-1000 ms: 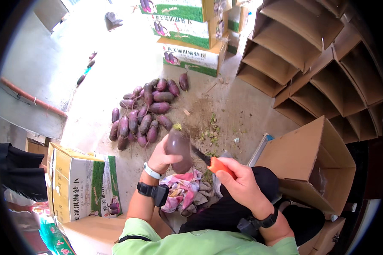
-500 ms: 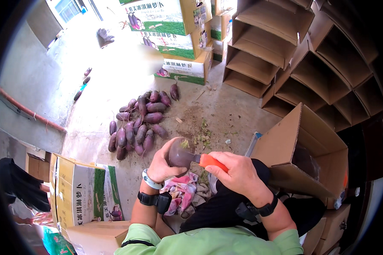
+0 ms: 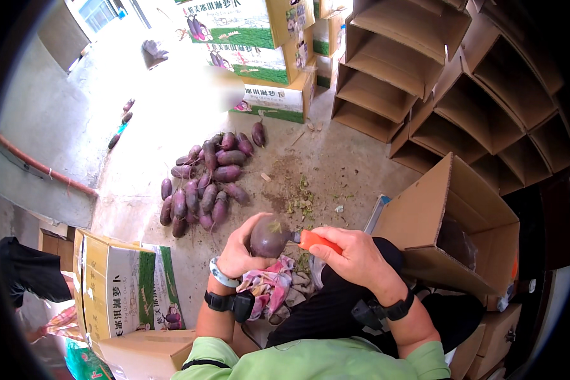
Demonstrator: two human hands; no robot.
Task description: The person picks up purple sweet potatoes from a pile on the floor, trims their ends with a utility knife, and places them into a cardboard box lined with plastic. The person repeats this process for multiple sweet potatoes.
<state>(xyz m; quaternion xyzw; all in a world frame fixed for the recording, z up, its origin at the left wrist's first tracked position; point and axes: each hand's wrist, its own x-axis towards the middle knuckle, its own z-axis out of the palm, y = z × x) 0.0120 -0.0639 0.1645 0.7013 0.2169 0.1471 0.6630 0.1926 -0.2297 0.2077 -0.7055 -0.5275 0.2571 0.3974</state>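
Note:
A dark purple radish (image 3: 270, 242) with a small greenish patch at its top end sits in my left hand (image 3: 239, 252), whose fingers wrap around its left side. My right hand (image 3: 360, 258) is closed on the orange handle of a knife (image 3: 320, 241). The short stretch of blade I can see points left and meets the radish's right side; whether it cuts in, I cannot tell. Below the radish lies a crumpled pink and white cloth (image 3: 266, 288). Beyond my left hand, several purple radishes (image 3: 204, 183) are heaped on the concrete floor.
Green leaf trimmings (image 3: 303, 196) and soil are scattered ahead. An open carton (image 3: 418, 218) stands at my right, below stacked empty cartons (image 3: 386, 76). Printed boxes (image 3: 266, 98) are piled at the back. Another box (image 3: 123, 285) is at left, near a person in black (image 3: 35, 272).
The radish has turned in my left hand and now shows a rounder, darker side. My right hand and the knife have shifted slightly right. At far left, the person in black has moved.

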